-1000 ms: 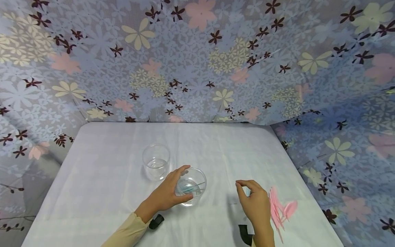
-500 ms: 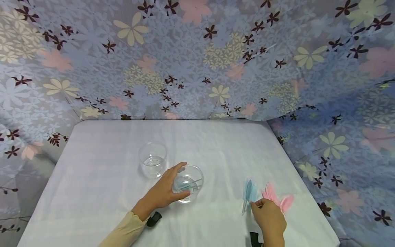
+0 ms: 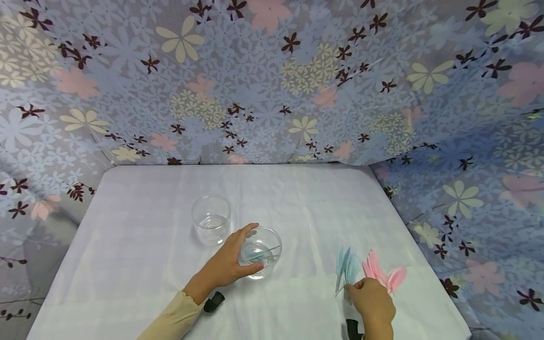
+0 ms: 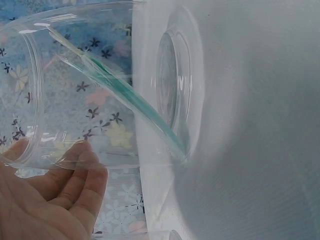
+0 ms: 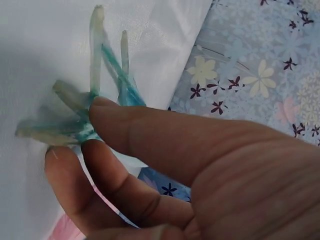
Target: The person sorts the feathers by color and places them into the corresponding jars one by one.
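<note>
My left hand (image 3: 225, 267) is wrapped around the side of a clear glass cup (image 3: 274, 236), thumb on the near side and fingers on the far side. Inside that cup, slim blue-green feathers (image 4: 130, 95) lean from the base up towards the rim. Over at the right, my right hand (image 3: 374, 304) pinches at the quill ends of a fanned bunch of blue feathers (image 3: 347, 264). Seen from the right wrist, several pale quills (image 5: 96, 50) stick out around the thumb and fingertips; how many are gripped I cannot tell.
A second clear glass cup (image 3: 211, 212) stands behind and left of the held one. Pink feathers (image 3: 396, 279) lie just right of the blue bunch, partly behind the right hand. A white cloth covers the table (image 3: 297, 198), with floral fabric (image 3: 255, 94) hanging behind.
My right hand has moved right and towards me, down to the blue feathers, where the bunch has shifted and spread slightly. The left hand keeps its hold on the cup.
</note>
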`<act>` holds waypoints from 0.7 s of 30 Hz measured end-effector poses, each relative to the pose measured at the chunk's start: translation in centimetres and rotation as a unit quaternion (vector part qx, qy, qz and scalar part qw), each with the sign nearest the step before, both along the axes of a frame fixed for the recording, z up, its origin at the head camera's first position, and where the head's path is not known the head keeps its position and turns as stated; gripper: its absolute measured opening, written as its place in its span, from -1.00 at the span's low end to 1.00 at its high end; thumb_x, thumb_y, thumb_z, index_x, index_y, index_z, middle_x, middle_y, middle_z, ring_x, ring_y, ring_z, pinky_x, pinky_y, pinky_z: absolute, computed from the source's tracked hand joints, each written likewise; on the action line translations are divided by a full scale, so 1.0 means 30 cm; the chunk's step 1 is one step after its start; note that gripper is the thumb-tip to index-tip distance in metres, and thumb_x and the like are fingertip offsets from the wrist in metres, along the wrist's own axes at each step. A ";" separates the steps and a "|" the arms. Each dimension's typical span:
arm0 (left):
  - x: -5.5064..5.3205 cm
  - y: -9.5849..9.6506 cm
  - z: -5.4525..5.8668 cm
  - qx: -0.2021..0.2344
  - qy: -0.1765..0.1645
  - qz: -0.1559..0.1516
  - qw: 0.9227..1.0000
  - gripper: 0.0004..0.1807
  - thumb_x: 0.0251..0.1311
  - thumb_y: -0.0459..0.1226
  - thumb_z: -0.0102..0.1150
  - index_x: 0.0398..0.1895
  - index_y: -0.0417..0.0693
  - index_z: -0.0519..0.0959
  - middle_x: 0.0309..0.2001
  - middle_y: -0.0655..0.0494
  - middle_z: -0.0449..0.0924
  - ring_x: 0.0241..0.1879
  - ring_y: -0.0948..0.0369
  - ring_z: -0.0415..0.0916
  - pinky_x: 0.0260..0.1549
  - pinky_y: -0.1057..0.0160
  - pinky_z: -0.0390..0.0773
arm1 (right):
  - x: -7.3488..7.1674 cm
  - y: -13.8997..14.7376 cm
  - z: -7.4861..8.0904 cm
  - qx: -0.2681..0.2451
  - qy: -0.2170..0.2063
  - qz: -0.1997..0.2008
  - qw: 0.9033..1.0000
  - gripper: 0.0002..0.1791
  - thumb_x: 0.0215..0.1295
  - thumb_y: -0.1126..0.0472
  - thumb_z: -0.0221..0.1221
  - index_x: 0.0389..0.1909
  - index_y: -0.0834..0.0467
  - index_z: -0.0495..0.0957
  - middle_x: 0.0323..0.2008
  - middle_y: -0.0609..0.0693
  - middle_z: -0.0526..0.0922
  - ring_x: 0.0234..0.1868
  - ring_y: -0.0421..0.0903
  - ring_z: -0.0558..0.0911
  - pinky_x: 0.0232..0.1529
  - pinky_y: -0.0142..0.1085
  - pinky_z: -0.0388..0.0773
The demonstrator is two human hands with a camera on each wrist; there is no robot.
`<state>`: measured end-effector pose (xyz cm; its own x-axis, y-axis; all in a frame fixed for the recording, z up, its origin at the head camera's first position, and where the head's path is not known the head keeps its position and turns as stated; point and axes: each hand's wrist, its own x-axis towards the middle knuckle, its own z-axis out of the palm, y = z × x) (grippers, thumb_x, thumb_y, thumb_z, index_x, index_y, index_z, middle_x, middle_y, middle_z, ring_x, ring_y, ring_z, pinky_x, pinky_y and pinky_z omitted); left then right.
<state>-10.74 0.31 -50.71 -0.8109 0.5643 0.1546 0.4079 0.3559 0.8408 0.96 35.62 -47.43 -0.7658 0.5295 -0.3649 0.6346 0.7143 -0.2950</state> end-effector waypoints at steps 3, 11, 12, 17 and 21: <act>-0.001 -0.001 0.001 -0.002 -0.003 0.001 1.000 0.00 0.12 0.10 0.40 0.57 0.42 0.03 0.43 -0.01 0.34 0.42 0.03 0.22 0.26 -0.20 0.32 | -0.002 0.000 0.000 0.002 0.001 -0.001 1.000 -0.73 0.21 0.00 0.27 -0.45 0.14 0.64 -0.51 0.04 0.63 -0.49 0.00 0.55 -0.54 -0.14 0.45; -0.002 -0.001 0.003 -0.008 -0.007 -0.002 1.000 0.01 0.12 0.16 0.38 0.56 0.50 -0.01 0.43 0.00 0.33 0.42 0.08 0.21 0.28 -0.18 0.31 | -0.004 0.005 -0.005 -0.004 0.000 -0.004 1.000 -0.78 0.22 0.04 0.29 -0.46 0.12 0.67 -0.51 0.02 0.64 -0.50 -0.01 0.56 -0.56 -0.15 0.45; -0.002 -0.001 0.003 -0.009 -0.008 -0.002 1.000 0.00 0.12 0.17 0.37 0.55 0.53 -0.02 0.43 0.01 0.33 0.42 0.09 0.21 0.28 -0.18 0.31 | -0.004 0.005 -0.006 -0.001 0.001 -0.006 1.000 -0.78 0.22 0.04 0.29 -0.47 0.11 0.66 -0.52 0.01 0.64 -0.50 -0.01 0.56 -0.56 -0.15 0.44; 0.000 -0.003 0.005 -0.013 -0.008 0.000 1.000 0.00 0.12 0.20 0.36 0.55 0.56 -0.03 0.44 0.01 0.33 0.42 0.10 0.21 0.27 -0.17 0.32 | 0.000 0.001 -0.013 0.007 -0.006 -0.003 1.000 -0.77 0.21 0.02 0.31 -0.44 0.12 0.69 -0.50 0.01 0.66 -0.48 0.00 0.57 -0.55 -0.12 0.46; -0.001 -0.005 0.007 -0.014 -0.006 0.000 1.000 0.00 0.11 0.22 0.34 0.56 0.52 -0.02 0.44 0.00 0.33 0.41 0.09 0.21 0.27 -0.17 0.32 | -0.003 -0.009 -0.009 0.007 -0.008 -0.002 1.000 -0.79 0.19 0.03 0.35 -0.42 0.11 0.72 -0.46 0.03 0.70 -0.46 0.01 0.61 -0.53 -0.06 0.50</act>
